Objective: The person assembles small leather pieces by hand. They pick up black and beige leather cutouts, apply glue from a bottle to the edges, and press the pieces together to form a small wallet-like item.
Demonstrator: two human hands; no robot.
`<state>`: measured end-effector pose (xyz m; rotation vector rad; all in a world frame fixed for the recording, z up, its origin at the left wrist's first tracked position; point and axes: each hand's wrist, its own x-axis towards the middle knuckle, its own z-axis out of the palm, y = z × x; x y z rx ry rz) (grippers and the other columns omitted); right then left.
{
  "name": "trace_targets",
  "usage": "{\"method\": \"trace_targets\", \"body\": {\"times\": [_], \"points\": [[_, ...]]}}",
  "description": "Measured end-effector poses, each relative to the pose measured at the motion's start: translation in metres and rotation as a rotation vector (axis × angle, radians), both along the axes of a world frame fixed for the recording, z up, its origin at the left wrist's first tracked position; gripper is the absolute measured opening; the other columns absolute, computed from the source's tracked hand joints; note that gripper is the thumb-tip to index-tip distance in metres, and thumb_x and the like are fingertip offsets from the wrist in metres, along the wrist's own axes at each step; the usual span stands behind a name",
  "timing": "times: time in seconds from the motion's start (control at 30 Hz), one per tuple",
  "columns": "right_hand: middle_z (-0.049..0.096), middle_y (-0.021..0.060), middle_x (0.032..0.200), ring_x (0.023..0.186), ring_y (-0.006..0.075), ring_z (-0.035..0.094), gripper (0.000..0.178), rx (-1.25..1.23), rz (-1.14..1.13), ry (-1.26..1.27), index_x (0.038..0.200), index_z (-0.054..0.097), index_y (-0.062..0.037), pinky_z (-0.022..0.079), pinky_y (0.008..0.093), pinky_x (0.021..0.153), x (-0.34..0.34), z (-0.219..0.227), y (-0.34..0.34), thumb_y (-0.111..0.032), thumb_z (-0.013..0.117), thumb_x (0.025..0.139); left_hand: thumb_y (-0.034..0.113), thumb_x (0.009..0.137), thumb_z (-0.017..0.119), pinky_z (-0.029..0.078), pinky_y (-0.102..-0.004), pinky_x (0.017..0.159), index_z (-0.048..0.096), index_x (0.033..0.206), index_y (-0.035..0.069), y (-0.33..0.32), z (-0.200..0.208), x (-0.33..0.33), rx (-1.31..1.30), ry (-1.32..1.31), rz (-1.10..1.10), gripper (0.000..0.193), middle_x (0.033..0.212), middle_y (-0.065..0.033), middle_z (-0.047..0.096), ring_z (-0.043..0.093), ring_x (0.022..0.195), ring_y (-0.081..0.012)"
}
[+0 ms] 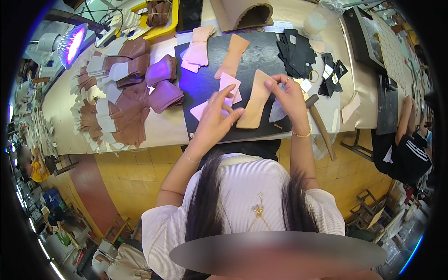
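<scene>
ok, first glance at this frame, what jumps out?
Both hands meet mid-table over a black mat: the left hand and right hand pinch a long tan leather piece, with small pink pieces beside it. To the left, a fanned stack of brown leather pieces covers the bench, and a lamp glowing purple sits at the far left corner. Black cut pieces lie at the mat's right.

one view only, from a wide fisheye camera worn on the person's head, looking steeply down over their chest and out across the table (154,133). the hands sit close, just above the picture's middle, with the forearms rising from below. straight edges bow toward the dark round rim. the tiled floor (140,172) and other seated workers show at the sides.
</scene>
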<state>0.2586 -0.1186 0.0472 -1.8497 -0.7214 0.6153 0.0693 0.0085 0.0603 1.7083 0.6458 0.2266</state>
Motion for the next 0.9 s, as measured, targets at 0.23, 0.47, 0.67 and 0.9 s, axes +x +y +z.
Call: {"method": "trace_targets", "body": {"times": [0.23,0.47,0.67,0.9], "points": [[0.066,0.0104,0.090,0.080,0.0247,0.064,0.031,-0.197,-0.186,-0.346,0.106,0.070,-0.0040,0.050,0.0347,0.072,0.012,-0.004,-0.010,-0.027,0.074,0.085,0.018,0.086,0.072,0.049,-0.0406,0.088,0.066,0.112,-0.002,0.048,-0.036,0.075,0.794,-0.034,0.102,0.034,0.110,-0.0179,0.059,0.059,0.102,-0.0348],[0.068,0.0083,0.085,0.075,0.0193,0.064,0.022,-0.125,-0.249,-0.286,0.101,0.072,-0.0032,0.050,0.0323,0.069,0.014,0.006,-0.024,-0.022,0.071,0.089,0.025,0.085,0.069,0.053,-0.0442,0.084,0.070,0.105,-0.001,0.073,-0.052,0.162,1.080,0.263,0.029,0.033,0.100,-0.0179,0.066,0.065,0.093,-0.0361],[0.070,0.0041,0.090,0.082,0.0084,0.060,0.019,0.023,-0.314,-0.181,0.102,0.072,-0.0013,0.047,0.0229,0.074,0.016,0.017,-0.027,-0.017,0.070,0.092,0.014,0.088,0.067,0.055,-0.0305,0.074,0.071,0.100,0.000,0.104,-0.027,0.151,0.151,-0.322,0.226,0.019,0.092,-0.0141,0.072,0.070,0.077,-0.0211],[0.069,0.0092,0.089,0.076,0.0211,0.066,0.011,0.411,-0.187,-0.493,0.097,0.071,-0.0033,0.051,0.0297,0.070,0.009,0.051,0.026,-0.008,0.071,0.087,0.006,0.091,0.067,0.058,-0.0339,0.081,0.062,0.117,-0.003,0.073,0.025,0.114,-0.501,-0.541,0.268,0.028,0.106,-0.0114,0.069,0.070,0.090,-0.0202]]}}
